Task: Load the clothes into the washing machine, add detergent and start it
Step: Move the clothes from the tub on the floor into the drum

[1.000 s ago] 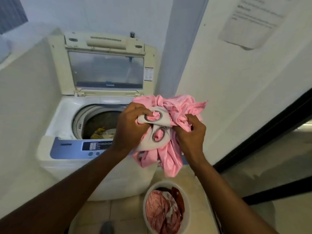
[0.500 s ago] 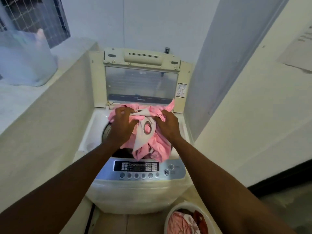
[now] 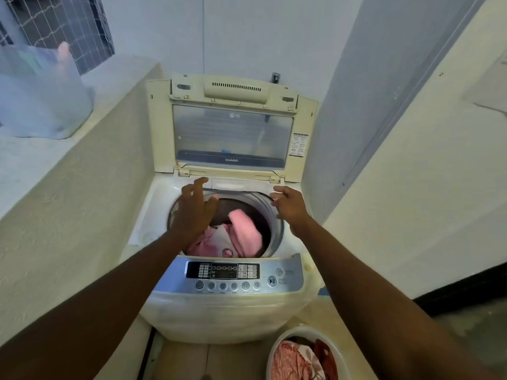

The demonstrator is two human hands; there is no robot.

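Observation:
A white top-loading washing machine [image 3: 225, 305] stands in front of me with its lid [image 3: 233, 130] raised upright. A pink curtain with metal eyelets [image 3: 241, 237] lies inside the drum. My left hand [image 3: 196, 212] hovers over the drum's left side, fingers spread and holding nothing. My right hand [image 3: 288, 205] is above the drum's right rim, also open and empty. The control panel [image 3: 230, 275] with its buttons faces me at the machine's front edge.
A white laundry basket [image 3: 277, 349] with pink and dark red clothes sits on the floor at the lower right. A low wall ledge [image 3: 68, 165] runs along the left, with a clear plastic bag [image 3: 41, 94] on it. A wall [image 3: 411, 174] closes in on the right.
Both hands held the pink curtain above the drum; they have let go, and it has dropped into the drum. The hands are now spread apart and empty.

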